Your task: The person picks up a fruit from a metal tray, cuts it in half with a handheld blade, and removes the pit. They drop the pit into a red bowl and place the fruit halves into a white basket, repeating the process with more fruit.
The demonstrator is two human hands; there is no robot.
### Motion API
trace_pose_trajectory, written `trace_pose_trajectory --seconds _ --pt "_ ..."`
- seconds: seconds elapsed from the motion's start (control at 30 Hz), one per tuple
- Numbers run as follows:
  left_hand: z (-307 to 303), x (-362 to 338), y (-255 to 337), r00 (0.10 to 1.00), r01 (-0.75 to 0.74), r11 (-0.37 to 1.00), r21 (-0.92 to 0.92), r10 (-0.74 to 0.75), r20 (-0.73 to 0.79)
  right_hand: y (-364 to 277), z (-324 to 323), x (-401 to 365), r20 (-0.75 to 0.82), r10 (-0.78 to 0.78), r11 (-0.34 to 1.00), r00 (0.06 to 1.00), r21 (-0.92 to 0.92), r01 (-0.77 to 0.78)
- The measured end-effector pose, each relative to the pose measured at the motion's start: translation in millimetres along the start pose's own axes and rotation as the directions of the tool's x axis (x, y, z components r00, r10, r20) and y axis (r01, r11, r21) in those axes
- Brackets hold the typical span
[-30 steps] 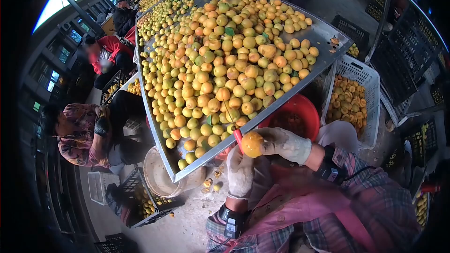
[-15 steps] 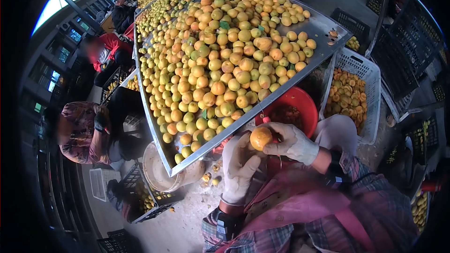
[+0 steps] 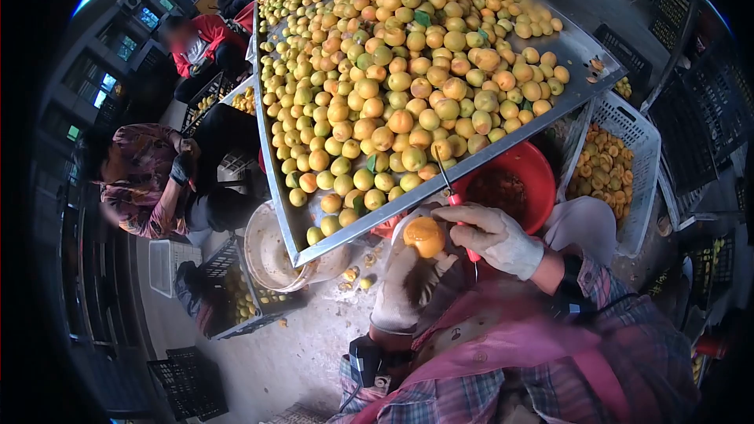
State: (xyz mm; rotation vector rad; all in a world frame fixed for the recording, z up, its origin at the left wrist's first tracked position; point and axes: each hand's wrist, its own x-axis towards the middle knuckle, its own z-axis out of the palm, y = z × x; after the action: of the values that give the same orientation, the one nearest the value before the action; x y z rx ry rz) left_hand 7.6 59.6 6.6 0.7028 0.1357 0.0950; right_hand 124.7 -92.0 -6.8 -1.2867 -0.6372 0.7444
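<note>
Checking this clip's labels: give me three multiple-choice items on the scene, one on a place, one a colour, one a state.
1. Where is the red basin? A on a lap; B below the tray rim, beside the white crate; C atop the fruit pile.
2. The knife handle is: A blue; B green; C red.
3. The left hand is: A holding an orange fruit; B empty; C gripping the knife.
B, it sits under the rim; C, red shows in the right hand; A, it cups the orange fruit.

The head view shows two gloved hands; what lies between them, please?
An apricot, held by the left hand; the right hand grips a knife. Head view.
</note>
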Motion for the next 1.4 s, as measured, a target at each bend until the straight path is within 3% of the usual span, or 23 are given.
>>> trace_pose_trajectory --seconds 0.03,0.1,0.17,0.23,0.33,0.37,0.43,0.47,0.5,0.57,0.63,0.7,0.73,0.77,0.83,0.87,1.0,1.07,1.17,1.2,1.27,1.3,1.4 --pt "-13 -2 0 1.000 -0.015 1.000 0.001 0.015 -0.009 -2 3 5 -0.019 0.069 0.978 0.997 0.197 -0.064" --pt "-45 -5 3 0.998 0.025 0.953 -0.301 -0.043 -0.052 -23 8 7 -0.026 0.141 0.985 0.990 0.107 -0.137" --pt "-54 -12 16 0.996 0.003 0.942 -0.335 -0.034 -0.086 -39 13 11 0.048 0.017 0.890 0.999 -0.457 0.007" --pt "-59 -25 28 0.970 -0.060 0.948 -0.312 -0.019 -0.243 -41 21 21 0.168 0.017 0.873 0.986 -0.483 0.067" --pt "-80 -46 38 0.946 -0.149 0.958 -0.244 0.066 -0.318 -23 36 35 0.349 -0.212 0.691 0.913 -0.607 0.392" --pt "-89 -53 40 0.934 -0.179 0.960 -0.215 0.097 -0.344 -20 43 38 0.374 -0.208 0.692 0.904 -0.597 0.407" --pt "-95 -63 49 0.916 -0.194 0.971 -0.141 0.128 -0.379 -21 60 44 0.313 0.085 0.955 0.946 -0.295 0.012" --pt "-95 -68 52 0.908 -0.221 0.971 -0.094 0.170 -0.382 -24 63 50 0.355 0.242 0.944 0.903 -0.301 -0.135" --pt "-93 -72 58 0.899 -0.246 0.968 -0.047 0.210 -0.384 -23 70 57 0.374 0.247 0.942 0.894 -0.307 -0.132" --pt "-96 -81 65 0.872 -0.267 0.964 0.019 0.250 -0.421 -18 86 69 0.431 0.305 0.948 0.849 -0.055 -0.313" --pt "-104 -88 70 0.844 -0.281 0.956 0.083 0.287 -0.453 -16 103 78 0.437 0.342 0.936 0.832 -0.078 -0.343" --pt "-115 -95 74 0.826 -0.271 0.952 0.145 0.307 -0.472 -20 126 89 0.367 0.442 0.865 0.818 -0.417 -0.280" --pt "-118 -98 76 0.818 -0.284 0.948 0.141 0.317 -0.480 1 130 90 0.459 0.171 0.898 0.872 -0.437 0.054" --pt "-121 -100 78 0.797 -0.299 0.941 0.161 0.339 -0.501 9 138 94 0.473 0.176 0.895 0.863 -0.441 0.059" --pt "-128 -105 83 0.764 -0.324 0.929 0.178 0.368 -0.529 15 157 103 0.566 0.005 0.791 0.824 -0.507 0.343" --pt "-133 -109 86 0.762 -0.312 0.930 0.191 0.366 -0.534 11 164 106 0.568 0.125 0.780 0.813 -0.563 0.273" --pt "-138 -120 102 0.748 -0.269 0.933 0.238 0.358 -0.558 16 187 124 0.617 0.130 0.741 0.777 -0.581 0.337" --pt "-146 -125 104 0.739 -0.292 0.931 0.219 0.365 -0.566 29 193 134 0.678 -0.051 0.642 0.733 -0.540 0.544" --pt "-151 -128 112 0.711 -0.326 0.924 0.201 0.380 -0.592 31 204 148 0.704 -0.143 0.541 0.696 -0.533 0.650" --pt "-152 -129 115 0.690 -0.339 0.919 0.202 0.389 -0.611 33 208 155 0.709 -0.143 0.542 0.690 -0.527 0.655" --pt "-164 -133 124 0.663 -0.353 0.908 0.227 0.414 -0.624 43 222 182 0.574 -0.014 0.488 0.819 -0.711 0.506" --pt "-167 -134 126 0.646 -0.356 0.902 0.246 0.428 -0.632 48 230 200 0.434 0.133 0.397 0.891 -0.847 0.353" --pt "-164 -129 140 0.581 -0.385 0.890 0.243 0.438 -0.686 65 241 231 0.412 0.052 0.502 0.910 -0.798 0.333"
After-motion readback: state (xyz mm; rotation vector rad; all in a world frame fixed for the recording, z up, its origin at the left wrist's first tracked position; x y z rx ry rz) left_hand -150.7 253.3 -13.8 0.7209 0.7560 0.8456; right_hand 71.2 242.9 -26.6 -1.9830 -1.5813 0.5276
